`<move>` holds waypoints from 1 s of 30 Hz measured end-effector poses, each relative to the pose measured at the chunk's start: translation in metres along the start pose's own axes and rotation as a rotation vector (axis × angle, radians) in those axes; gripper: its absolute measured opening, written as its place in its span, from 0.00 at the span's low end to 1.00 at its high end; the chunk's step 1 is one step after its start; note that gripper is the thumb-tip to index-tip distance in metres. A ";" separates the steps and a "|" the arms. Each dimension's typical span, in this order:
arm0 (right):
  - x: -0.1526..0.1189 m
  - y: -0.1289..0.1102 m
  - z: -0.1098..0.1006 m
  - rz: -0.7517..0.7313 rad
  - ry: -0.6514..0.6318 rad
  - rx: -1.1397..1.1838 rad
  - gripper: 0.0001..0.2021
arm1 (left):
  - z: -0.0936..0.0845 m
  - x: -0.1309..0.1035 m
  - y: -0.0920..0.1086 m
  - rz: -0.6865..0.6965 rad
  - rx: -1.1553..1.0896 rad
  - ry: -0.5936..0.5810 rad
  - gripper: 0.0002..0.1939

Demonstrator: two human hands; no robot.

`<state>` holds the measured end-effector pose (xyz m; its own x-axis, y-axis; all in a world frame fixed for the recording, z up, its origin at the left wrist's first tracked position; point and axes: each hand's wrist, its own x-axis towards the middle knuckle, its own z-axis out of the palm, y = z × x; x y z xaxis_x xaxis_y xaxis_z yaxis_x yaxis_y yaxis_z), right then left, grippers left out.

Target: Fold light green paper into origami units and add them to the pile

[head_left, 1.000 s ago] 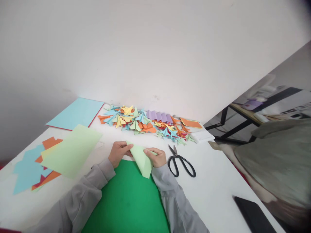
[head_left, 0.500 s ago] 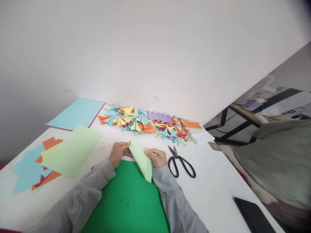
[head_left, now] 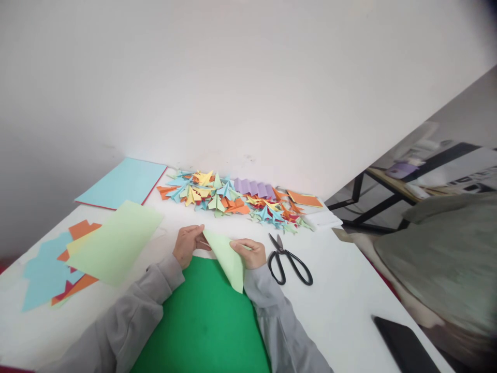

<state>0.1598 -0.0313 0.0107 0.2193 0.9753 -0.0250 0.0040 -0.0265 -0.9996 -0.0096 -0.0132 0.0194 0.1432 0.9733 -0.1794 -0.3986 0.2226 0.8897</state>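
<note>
A pale green sheet of paper point(head_left: 225, 255), folded over on the slant, is held between both hands above a green surface point(head_left: 202, 316). My left hand point(head_left: 189, 244) pinches its upper left corner between thumb and fingers. On the other side, my right hand point(head_left: 251, 253) grips the right edge, thumb on top and fingers behind. Black-handled scissors point(head_left: 286, 259) lie partly spread just right of my right hand. To the left, a larger pale green sheet point(head_left: 116, 243) rests over blue, orange and yellow paper scraps point(head_left: 50, 269).
Small folded paper planes point(head_left: 217, 194) in many colours are heaped along the wall, beside a purple pleated paper point(head_left: 254, 187). A blue sheet stack point(head_left: 124, 181) lies back left, orange paper point(head_left: 305, 199) back right. A black phone-like slab point(head_left: 404, 344) lies front right; a person point(head_left: 438, 259) is nearby.
Hardly anything differs. My left hand has shifted very slightly left and up with the paper's corner; my right hand keeps its hold.
</note>
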 end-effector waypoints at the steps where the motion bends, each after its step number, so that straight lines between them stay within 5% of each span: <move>1: 0.000 0.000 0.000 0.000 -0.004 -0.004 0.05 | 0.001 0.000 -0.001 -0.018 0.003 -0.006 0.18; 11: 0.000 0.007 -0.001 -0.004 -0.055 -0.014 0.06 | 0.004 -0.006 -0.004 -0.147 0.148 -0.199 0.18; 30: -0.001 0.001 0.001 0.053 0.002 0.091 0.04 | 0.012 -0.009 0.000 -0.211 0.026 -0.171 0.23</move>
<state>0.1584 -0.0319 0.0097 0.2190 0.9726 -0.0775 -0.0958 -0.0577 -0.9937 -0.0006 -0.0223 0.0262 0.3729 0.8812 -0.2906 -0.3206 0.4162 0.8509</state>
